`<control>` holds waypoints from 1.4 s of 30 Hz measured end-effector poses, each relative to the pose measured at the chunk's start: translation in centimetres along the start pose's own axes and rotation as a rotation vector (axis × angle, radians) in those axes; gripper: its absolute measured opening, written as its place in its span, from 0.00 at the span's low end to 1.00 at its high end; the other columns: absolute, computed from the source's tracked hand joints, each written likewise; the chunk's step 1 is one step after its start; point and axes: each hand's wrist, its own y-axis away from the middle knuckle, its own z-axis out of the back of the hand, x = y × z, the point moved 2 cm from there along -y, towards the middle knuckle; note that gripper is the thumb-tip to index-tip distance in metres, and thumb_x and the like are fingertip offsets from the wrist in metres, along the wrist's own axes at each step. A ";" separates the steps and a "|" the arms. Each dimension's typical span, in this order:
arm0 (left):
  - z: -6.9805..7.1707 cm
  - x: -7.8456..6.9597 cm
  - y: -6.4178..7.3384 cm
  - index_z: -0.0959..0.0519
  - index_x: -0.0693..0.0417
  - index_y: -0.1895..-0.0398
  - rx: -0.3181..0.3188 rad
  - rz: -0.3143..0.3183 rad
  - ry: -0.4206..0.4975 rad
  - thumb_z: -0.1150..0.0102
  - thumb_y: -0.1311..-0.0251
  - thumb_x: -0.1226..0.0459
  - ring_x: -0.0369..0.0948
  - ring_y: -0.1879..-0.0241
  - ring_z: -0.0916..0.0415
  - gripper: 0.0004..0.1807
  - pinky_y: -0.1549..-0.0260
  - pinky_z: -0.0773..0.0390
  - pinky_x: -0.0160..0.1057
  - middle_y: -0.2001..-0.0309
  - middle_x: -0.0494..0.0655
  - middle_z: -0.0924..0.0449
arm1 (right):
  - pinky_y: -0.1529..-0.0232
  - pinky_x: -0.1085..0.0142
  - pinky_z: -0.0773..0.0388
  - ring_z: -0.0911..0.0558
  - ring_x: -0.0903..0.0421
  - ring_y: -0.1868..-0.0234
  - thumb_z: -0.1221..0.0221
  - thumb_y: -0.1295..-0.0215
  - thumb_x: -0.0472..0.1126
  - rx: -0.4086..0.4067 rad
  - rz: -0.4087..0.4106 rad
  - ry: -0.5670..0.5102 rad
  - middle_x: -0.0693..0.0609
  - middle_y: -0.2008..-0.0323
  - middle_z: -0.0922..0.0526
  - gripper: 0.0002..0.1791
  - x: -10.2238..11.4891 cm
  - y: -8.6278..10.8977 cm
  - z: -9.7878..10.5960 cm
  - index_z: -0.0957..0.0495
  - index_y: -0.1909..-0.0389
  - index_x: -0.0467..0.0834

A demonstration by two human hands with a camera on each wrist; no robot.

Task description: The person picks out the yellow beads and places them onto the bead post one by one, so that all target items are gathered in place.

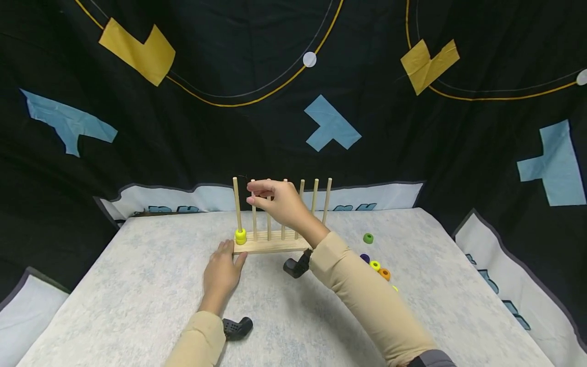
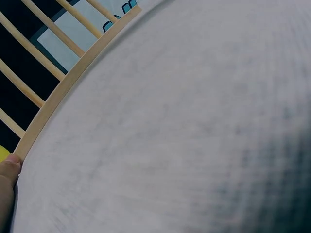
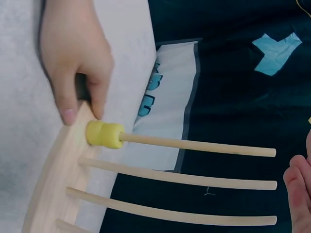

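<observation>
A wooden peg rack (image 1: 270,247) with a row of upright pegs stands on the table. Two yellow rings (image 3: 104,134) are stacked at the bottom of its leftmost peg. My left hand (image 1: 222,272) grips the left end of the base, thumb on one side and fingers on the other, as the right wrist view shows. Up by the tops of the left pegs is my right hand (image 1: 286,204). Its thumb and fingers are apart, and I see nothing between them. Only part of its fingers (image 3: 299,189) shows at the edge of the right wrist view.
Right of the rack lie a green ring (image 1: 368,238), a purple ring (image 1: 365,258), a yellow ring (image 1: 375,265) and an orange ring (image 1: 384,274). Another yellow piece is partly hidden by the right sleeve (image 1: 367,290). A black curtain (image 1: 229,142) hangs behind the table.
</observation>
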 end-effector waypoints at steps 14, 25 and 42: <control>0.1 0.0 -0.2 0.38 0.62 0.27 -0.020 -0.015 -0.011 0.46 0.29 0.49 0.61 0.27 0.42 0.36 0.31 0.37 0.63 0.27 0.63 0.38 | 0.45 0.66 0.18 0.16 0.57 0.48 0.36 0.33 0.40 0.078 0.006 0.038 0.51 0.47 0.14 0.16 -1.1 5.4 -0.7 0.18 0.46 0.42; 0.3 0.1 -0.1 0.38 0.63 0.27 -0.012 -0.021 -0.015 0.48 0.29 0.48 0.60 0.26 0.43 0.36 0.30 0.38 0.62 0.27 0.63 0.38 | 0.47 0.62 0.17 0.15 0.58 0.51 0.40 0.30 0.40 0.106 -0.063 0.041 0.53 0.50 0.13 0.12 -2.5 8.9 -0.5 0.16 0.49 0.44; 0.1 0.1 0.0 0.38 0.65 0.27 -0.013 -0.035 -0.012 0.47 0.29 0.49 0.59 0.26 0.43 0.37 0.30 0.39 0.62 0.27 0.64 0.38 | 0.52 0.60 0.15 0.14 0.58 0.53 0.39 0.30 0.40 0.025 -0.163 0.000 0.55 0.54 0.13 0.07 -7.5 13.7 3.0 0.16 0.56 0.49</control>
